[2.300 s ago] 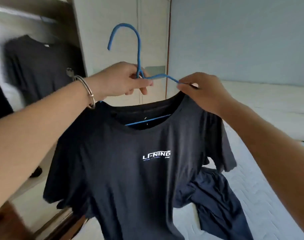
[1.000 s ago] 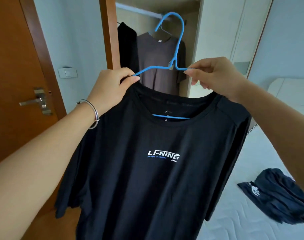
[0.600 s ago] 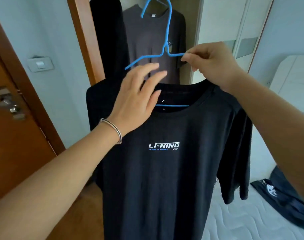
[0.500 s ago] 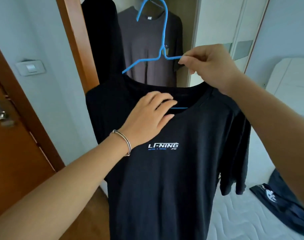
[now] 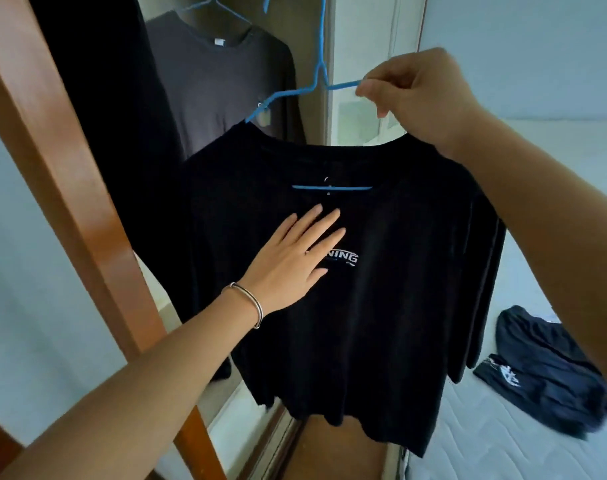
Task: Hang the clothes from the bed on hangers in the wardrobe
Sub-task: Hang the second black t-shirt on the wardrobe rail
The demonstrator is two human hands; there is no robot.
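A black T-shirt (image 5: pixel 381 306) with a white chest logo hangs on a blue hanger (image 5: pixel 315 77), held up in front of the open wardrobe (image 5: pixel 329 64). My right hand (image 5: pixel 419 95) pinches the hanger's right shoulder wire above the collar. My left hand (image 5: pixel 295 261) lies flat and open on the shirt's chest, covering part of the logo. The hanger's hook runs out of the top of the view. A dark garment (image 5: pixel 544 372) lies crumpled on the white bed (image 5: pixel 485 445) at the lower right.
Inside the wardrobe hang a grey T-shirt (image 5: pixel 219 81) on a blue hanger and a black garment (image 5: pixel 104 98) to its left. A brown wooden frame (image 5: pixel 70 202) runs diagonally on the left. White wardrobe doors (image 5: pixel 374 46) stand behind the hanger.
I have turned from the bed to the wardrobe with the shirt. My left hand let go of the hanger's left shoulder and slid down flat onto the chest. The view moved closer.
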